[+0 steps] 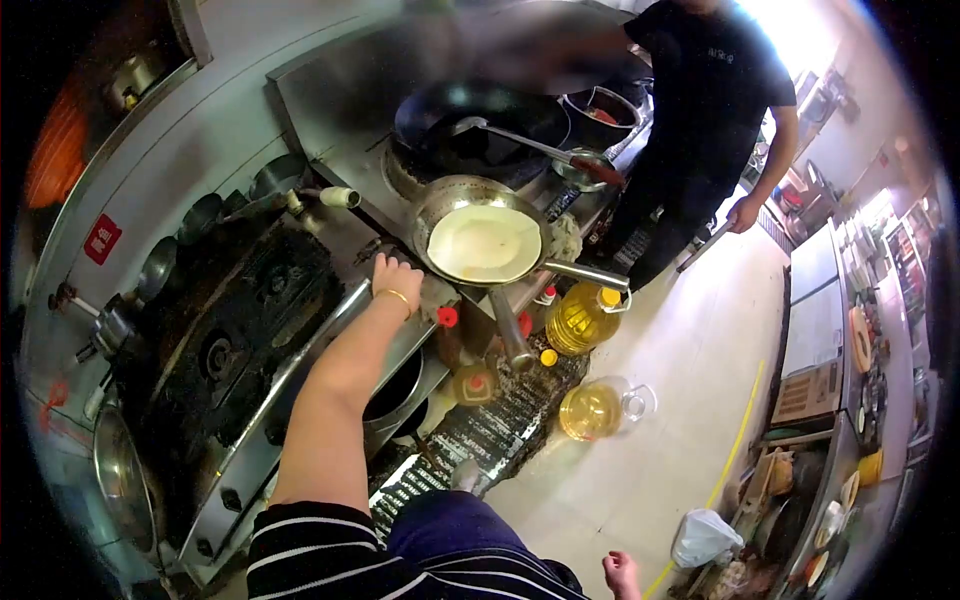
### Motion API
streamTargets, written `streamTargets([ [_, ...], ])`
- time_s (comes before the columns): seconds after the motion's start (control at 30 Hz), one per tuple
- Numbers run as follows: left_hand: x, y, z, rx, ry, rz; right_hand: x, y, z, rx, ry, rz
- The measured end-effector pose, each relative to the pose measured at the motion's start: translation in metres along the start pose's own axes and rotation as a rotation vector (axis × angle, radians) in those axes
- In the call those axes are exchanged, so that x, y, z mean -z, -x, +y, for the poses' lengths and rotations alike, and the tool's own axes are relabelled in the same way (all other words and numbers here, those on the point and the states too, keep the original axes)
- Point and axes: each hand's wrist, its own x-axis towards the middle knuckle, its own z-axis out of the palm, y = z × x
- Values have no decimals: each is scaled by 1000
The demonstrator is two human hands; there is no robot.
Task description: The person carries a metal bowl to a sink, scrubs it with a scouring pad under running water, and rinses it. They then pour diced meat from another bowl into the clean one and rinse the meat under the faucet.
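My left hand (pixel 397 281) is at the stove's front edge, just left of a frying pan, with its fingers bent; what lies under them is hidden. A whitish cloth (pixel 433 296) lies close beside this hand. The frying pan (pixel 432 211) holds a pale round flatbread (pixel 484 243), and its handle points right. Another metal handle (pixel 511 330) projects toward me below the pan. At the bottom edge, my right hand (pixel 620 573) hangs low over the floor, its fingers curled, with nothing visible in them.
A large wok (pixel 480 120) with a ladle (pixel 530 142) sits behind the pan. Blackened burners (pixel 225 330) lie left. Oil jugs (pixel 583 318) (pixel 592 410) stand right of the stove. A person in black (pixel 705 110) stands at right, holding a long-handled tool (pixel 704 247).
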Motion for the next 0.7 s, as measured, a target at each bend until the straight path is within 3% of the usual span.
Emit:
streamTargets([
  [0.13,14,-1,-14,74,150,134,19,-28,-35,82,227,-160],
  [0.17,18,5,-23,88,171,293,22,-41,-33,104,204,-160],
  [0.27,49,33,-45,346,593,453,29,-74,-34,172,187,-163],
  [0.3,46,44,-55,280,768,687,33,-86,-34,235,246,-191],
  [0.37,57,79,-65,271,1400,780,40,-109,-43,306,348,-255],
  [0.4,59,100,-69,206,1765,877,45,-118,-54,341,392,-308],
  [0.47,93,168,-52,35,2211,1103,51,-139,-80,425,495,-424],
  [0.5,104,201,-42,127,2555,1086,48,-158,-82,490,552,-484],
  [0.57,110,264,-14,-152,2826,953,40,-185,-101,579,527,-586],
  [0.6,101,286,5,180,2924,993,36,-192,-108,609,509,-635],
  [0.63,50,292,5,-218,2863,851,37,-190,-133,580,522,-692],
  [0.67,31,310,22,199,2703,910,24,-207,-144,831,596,-669],
  [0.7,42,329,45,548,2661,791,9,-220,-159,1084,658,-646],
])
